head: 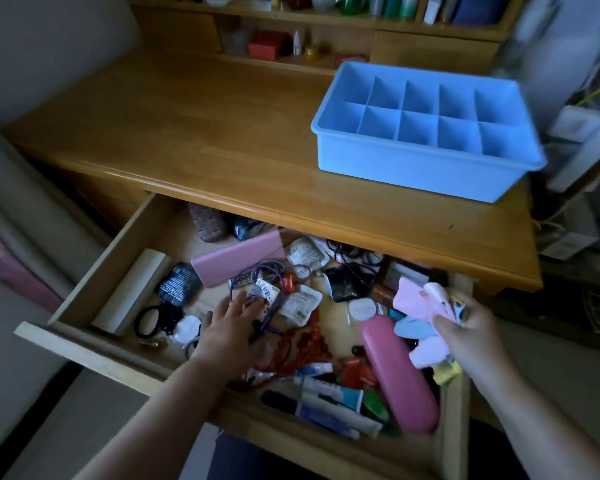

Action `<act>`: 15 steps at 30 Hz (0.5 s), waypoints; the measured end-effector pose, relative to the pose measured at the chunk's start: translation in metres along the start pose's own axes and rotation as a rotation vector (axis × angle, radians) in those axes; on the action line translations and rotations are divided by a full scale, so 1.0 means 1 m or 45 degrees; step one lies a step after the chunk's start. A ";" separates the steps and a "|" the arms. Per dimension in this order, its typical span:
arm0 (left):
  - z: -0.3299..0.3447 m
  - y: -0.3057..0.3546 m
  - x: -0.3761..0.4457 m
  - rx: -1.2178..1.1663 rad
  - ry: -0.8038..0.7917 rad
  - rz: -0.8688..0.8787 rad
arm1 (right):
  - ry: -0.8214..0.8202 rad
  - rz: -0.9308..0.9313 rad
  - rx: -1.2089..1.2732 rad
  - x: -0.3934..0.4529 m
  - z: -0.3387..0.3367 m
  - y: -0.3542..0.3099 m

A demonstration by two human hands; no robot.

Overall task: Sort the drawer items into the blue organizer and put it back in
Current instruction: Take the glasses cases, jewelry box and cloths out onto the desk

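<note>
With my right hand [465, 327] clamped on a bundle of pastel packets [421, 318] and my left hand [234, 327] spread open over the purple cord [274, 306] in the drawer [118, 258], I should gather like items per grasp, then carry them to the empty blue organizer [426, 133] on the desk [194, 133].

2 bare forearms, no sleeves visible, left hand [231, 327], right hand [465, 332], no rings seen

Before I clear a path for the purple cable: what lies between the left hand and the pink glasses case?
In the head view, between the left hand and the pink glasses case lies a red beaded string on the drawer floor.
</note>
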State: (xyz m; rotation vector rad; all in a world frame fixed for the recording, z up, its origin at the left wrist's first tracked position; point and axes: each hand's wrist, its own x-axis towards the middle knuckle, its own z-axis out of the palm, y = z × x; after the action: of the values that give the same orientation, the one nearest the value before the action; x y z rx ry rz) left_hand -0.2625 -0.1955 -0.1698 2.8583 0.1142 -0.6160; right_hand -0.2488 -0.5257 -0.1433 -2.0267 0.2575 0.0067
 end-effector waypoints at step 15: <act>0.005 -0.003 -0.001 0.008 0.179 -0.331 | -0.792 -0.679 -0.762 -0.042 0.068 0.004</act>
State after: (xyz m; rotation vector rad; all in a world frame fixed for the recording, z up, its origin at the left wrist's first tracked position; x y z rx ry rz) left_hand -0.2660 -0.1935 -0.1740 2.9140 0.5133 -0.4598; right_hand -0.2829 -0.4602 -0.1726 -2.4974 -0.7595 0.4148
